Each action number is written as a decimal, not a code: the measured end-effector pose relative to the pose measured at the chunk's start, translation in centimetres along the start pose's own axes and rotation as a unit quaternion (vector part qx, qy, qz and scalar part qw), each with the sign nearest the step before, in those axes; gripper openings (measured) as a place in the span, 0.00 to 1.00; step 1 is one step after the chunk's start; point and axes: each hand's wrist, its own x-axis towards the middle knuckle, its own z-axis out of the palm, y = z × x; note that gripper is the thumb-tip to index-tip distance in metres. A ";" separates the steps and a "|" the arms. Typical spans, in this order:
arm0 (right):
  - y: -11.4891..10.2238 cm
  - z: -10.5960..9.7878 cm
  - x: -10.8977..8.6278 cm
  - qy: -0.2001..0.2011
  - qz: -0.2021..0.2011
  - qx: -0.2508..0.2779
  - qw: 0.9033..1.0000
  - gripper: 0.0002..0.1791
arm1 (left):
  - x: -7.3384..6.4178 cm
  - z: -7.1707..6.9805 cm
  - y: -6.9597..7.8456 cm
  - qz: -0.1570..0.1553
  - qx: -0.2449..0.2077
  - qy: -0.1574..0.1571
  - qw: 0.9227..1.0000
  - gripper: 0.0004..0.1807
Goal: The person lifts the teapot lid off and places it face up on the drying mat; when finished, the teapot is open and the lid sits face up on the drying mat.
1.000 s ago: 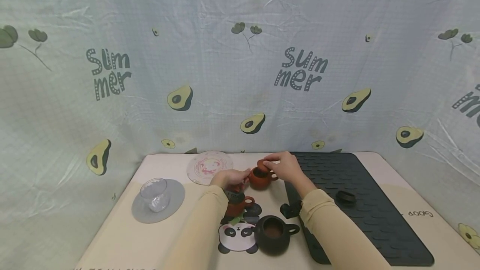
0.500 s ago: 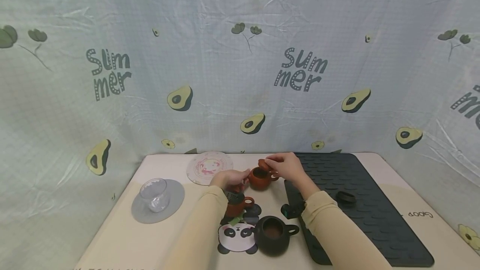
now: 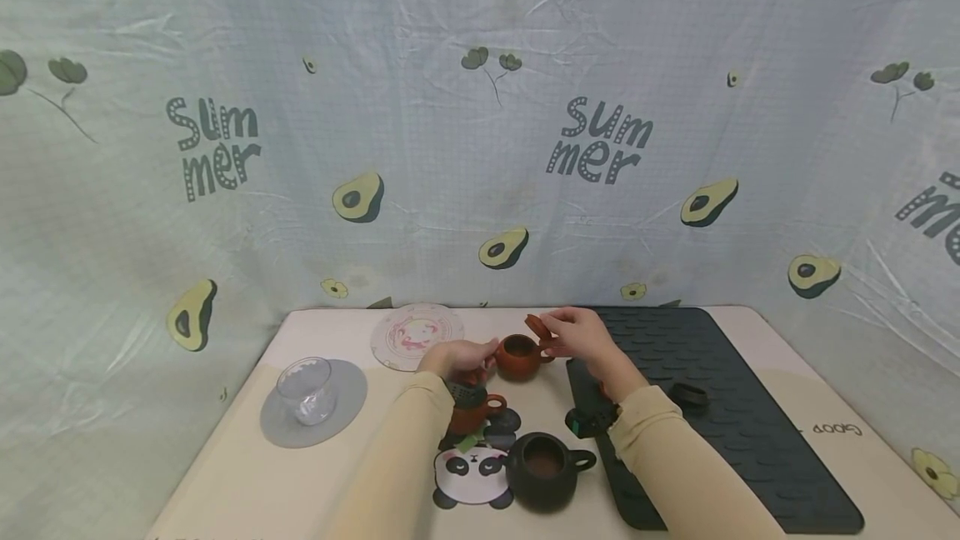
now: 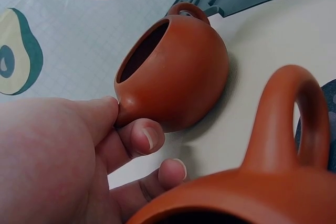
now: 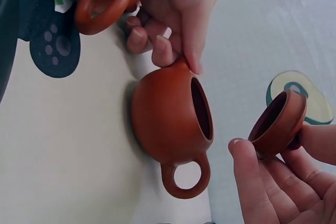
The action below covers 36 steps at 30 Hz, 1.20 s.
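Note:
A small reddish-brown clay teapot (image 3: pixel 517 365) stands near the table's far side, its mouth uncovered. My left hand (image 3: pixel 459 357) pinches its spout between thumb and forefinger, as the left wrist view shows. Up and to the right of the mouth, my right hand (image 3: pixel 583 336) holds the matching lid (image 5: pixel 286 124) tilted, hollow underside facing the pot. In the right wrist view the teapot's loop handle (image 5: pixel 170 184) points toward the right hand. Under my left wrist sits a second reddish teapot (image 3: pixel 468 420), with a dark perforated piece (image 3: pixel 468 394) above it in the head view.
A black teapot (image 3: pixel 532 490) without a lid stands nearest me, beside a panda print (image 3: pixel 471 477). A dark ridged mat (image 3: pixel 750 440) at right bears a small black piece (image 3: pixel 688 396). At left, a glass cup (image 3: pixel 309 394) stands on a grey round mat (image 3: pixel 352 390). A patterned disc (image 3: pixel 397 340) lies behind.
The lid has moved from over the teapot's mouth, up and right, and tilts more. My right hand has shifted slightly right with it. The left hand stays at the spout.

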 end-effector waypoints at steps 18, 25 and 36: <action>0.8 -0.5 -0.3 -0.024 0.030 0.099 0.994 0.22 | 0.5 0.0 -0.6 0.008 -0.012 0.001 1.000 0.27; 1.0 -0.7 -0.5 -0.047 0.030 0.124 0.991 0.22 | 0.5 0.0 -0.5 0.006 -0.013 0.003 1.000 0.27; 1.8 -0.9 -0.5 -0.058 0.049 0.168 0.983 0.21 | 0.4 0.1 -0.5 0.003 -0.013 0.005 1.000 0.28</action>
